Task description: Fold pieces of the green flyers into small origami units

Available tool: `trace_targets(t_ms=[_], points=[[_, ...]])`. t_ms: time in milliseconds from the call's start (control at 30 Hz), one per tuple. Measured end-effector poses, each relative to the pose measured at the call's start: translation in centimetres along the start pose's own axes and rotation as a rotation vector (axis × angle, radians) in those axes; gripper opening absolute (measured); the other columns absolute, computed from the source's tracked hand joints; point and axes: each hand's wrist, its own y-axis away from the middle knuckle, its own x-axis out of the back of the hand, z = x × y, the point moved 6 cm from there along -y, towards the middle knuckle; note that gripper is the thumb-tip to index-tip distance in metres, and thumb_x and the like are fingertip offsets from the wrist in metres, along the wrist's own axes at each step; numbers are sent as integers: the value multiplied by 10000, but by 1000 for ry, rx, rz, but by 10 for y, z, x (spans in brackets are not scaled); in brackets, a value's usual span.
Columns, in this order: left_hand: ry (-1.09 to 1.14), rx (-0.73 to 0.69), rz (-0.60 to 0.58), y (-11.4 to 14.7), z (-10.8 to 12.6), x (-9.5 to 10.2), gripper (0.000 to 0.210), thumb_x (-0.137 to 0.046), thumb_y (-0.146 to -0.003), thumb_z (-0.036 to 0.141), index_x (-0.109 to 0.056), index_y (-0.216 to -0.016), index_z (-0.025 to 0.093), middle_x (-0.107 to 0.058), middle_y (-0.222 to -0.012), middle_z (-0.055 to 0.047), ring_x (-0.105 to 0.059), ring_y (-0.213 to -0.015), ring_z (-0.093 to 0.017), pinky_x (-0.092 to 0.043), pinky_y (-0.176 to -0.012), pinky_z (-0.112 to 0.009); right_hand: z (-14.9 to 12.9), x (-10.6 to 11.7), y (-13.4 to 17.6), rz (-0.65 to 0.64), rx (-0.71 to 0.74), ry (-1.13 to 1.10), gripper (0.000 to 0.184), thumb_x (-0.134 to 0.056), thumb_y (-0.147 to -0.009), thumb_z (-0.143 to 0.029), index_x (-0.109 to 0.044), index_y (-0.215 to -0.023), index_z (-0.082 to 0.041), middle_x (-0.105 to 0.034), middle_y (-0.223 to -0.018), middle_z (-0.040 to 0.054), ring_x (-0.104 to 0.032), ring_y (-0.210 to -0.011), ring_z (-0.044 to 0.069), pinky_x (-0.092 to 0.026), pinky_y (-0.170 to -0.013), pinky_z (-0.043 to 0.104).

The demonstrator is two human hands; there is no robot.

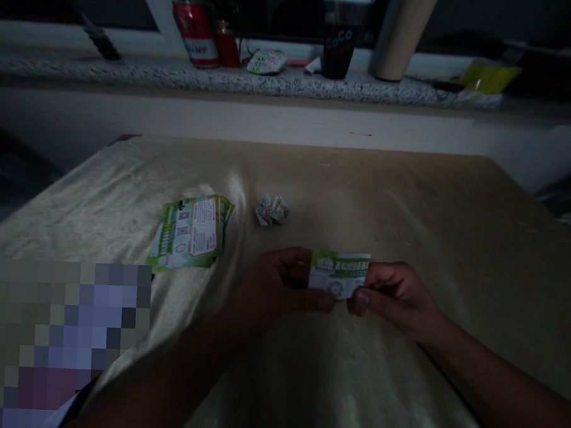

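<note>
Paper (338, 273) held up btwn both hands over table (371, 199): L hand (282, 282) pinching its L end, R hand (398, 299) its R. Folded bit (265, 212) beyond; flyers (187, 232) L of that; can (196, 33) & cup (339, 49) on sill (281, 84) at back.

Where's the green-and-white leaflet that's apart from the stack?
In the head view, the green-and-white leaflet sits just right of centre, held between the left hand and right hand, nearer the camera than the folded patterned paper.
</note>
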Motion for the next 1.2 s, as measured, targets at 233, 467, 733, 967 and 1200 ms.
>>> trace_targets(t_ms=[233,467,733,967,1200], points=[[44,27,-111,1,-2,-9,346,-904,-584,50,-736,-865,161,-798,-740,9,-747,-623,-129,-601,-594,-198,0,-1,0,-27,-2,-3,188,-755,-863,-288,-733,-749,-140,-691,-645,24,-616,-587,86,-503,-568,178],[-96,-41,44,1,6,1,375,-898,-568,48,-718,-881,151,-798,-834,0,-756,-742,-149,-607,-688,-225,-5,5,1,119,50,161,115,-770,-831,-217,-735,-740,-155,-715,-656,19,-630,-582,91,-506,-549,172],[-82,-87,39,0,1,-6,404,-865,-639,53,-676,-977,167,-783,-847,14,-740,-746,-117,-582,-685,-190,-13,-6,5,100,154,271,97,-765,-811,-131,-719,-737,-174,-690,-636,-19,-605,-571,75,-491,-556,163],[-16,-55,-62,-4,-1,-9,446,-880,-603,62,-651,-974,153,-778,-825,-3,-739,-713,-135,-577,-662,-211,-15,-12,5,-13,146,257,46,-756,-835,-172,-744,-793,-161,-694,-699,13,-619,-614,104,-497,-566,204],[-394,-205,28,3,11,-1,467,-897,-632,172,-678,-1045,175,-756,-977,-40,-711,-874,-169,-563,-766,-261,-27,-10,4,26,301,526,74,-699,-873,-154,-710,-801,-167,-679,-690,28,-625,-606,131,-488,-555,255]])
